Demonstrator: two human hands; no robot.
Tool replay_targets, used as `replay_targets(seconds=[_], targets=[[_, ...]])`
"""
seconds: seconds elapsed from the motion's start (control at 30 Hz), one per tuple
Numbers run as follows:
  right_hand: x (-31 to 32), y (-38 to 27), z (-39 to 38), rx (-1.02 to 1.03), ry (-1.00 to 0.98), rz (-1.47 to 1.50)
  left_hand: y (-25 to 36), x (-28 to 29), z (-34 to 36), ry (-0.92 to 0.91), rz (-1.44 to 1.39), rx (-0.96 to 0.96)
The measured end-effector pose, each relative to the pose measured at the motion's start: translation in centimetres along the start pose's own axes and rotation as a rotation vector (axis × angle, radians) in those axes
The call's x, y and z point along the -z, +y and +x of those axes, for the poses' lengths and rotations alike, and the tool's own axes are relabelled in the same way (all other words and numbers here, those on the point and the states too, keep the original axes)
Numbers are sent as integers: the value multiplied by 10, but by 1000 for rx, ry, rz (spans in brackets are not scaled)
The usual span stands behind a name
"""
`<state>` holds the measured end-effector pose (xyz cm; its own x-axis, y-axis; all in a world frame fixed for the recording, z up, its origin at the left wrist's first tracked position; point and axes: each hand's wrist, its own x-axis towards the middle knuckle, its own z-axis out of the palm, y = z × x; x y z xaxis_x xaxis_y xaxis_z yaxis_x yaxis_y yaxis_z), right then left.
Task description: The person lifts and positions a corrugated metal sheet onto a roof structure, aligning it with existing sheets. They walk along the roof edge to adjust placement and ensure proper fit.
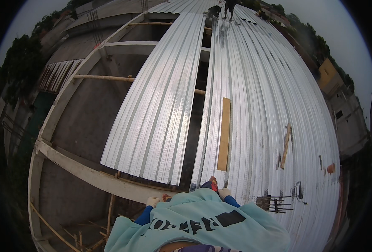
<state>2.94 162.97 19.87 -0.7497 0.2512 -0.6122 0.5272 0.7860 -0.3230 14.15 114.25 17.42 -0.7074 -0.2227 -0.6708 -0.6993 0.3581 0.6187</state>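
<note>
My left hand, in a pale glove below a blue sleeve, is low beside my left foot, close to the concrete beam. My right hand, gloved alike, is beside my right foot, over the ribbed metal decking. Both hands look rounded from above; their fingers are too small and hidden to make out, and no held object shows. Ahead of my feet lies a separate ribbed metal sheet, with a dark gap between it and the decking on the right.
A wooden plank and a thinner wood strip lie on the decking. Steel bars stick up at right. Open bays between concrete beams drop away at left, crossed by bamboo poles. Two people are at the far end.
</note>
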Motion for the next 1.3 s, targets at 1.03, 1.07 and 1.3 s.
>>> replay_targets(seconds=[1.03, 1.07, 1.3], targets=[[-24, 24, 32, 153, -10, -115, -7, -2, 6, -12, -6, -14], [-20, 10, 20, 119, -6, -57, -12, 1, 3, -8, -6, 1], [4, 0, -3, 54, -12, -67, 3, -6, 2, -50, -37, -24]])
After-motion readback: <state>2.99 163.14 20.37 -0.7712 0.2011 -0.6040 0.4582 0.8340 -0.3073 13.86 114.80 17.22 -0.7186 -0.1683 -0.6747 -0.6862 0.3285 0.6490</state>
